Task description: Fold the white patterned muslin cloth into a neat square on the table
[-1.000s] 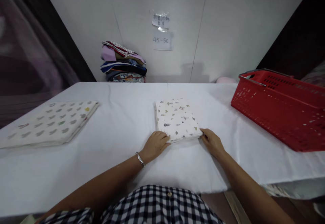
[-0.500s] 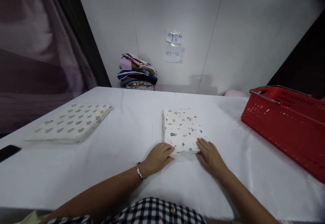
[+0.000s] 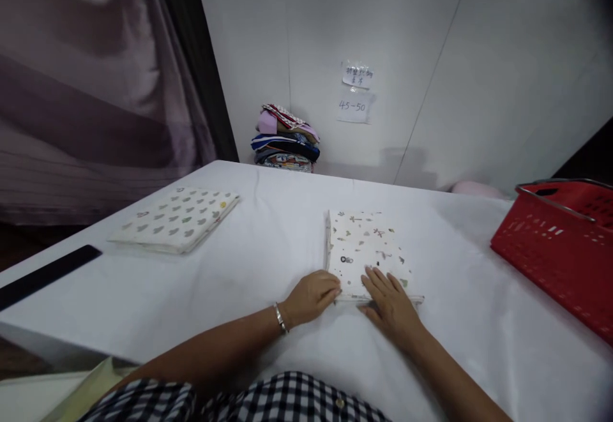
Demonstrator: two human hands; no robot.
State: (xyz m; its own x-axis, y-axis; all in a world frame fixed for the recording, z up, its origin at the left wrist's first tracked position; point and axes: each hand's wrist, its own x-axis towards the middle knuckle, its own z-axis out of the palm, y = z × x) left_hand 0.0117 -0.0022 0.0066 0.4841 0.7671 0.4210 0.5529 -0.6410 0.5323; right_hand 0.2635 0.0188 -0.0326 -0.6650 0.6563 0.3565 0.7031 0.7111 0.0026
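Head view. A folded patterned cloth (image 3: 366,240) lies on the white-covered worktop (image 3: 272,237), directly before the person, between a second folded cloth (image 3: 172,221) and a red basket (image 3: 550,249). The left hand (image 3: 311,297) has its grip bunched at the near left corner — whether it pinches fabric cannot be told; the right hand (image 3: 393,310) is spread, fingers flat near the front edge. The step appears to be flattening and squaring — the next move calls for keeping the layers aligned.

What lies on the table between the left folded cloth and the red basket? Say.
In the head view, another folded cloth lies there, left hand and right hand at its near edge.
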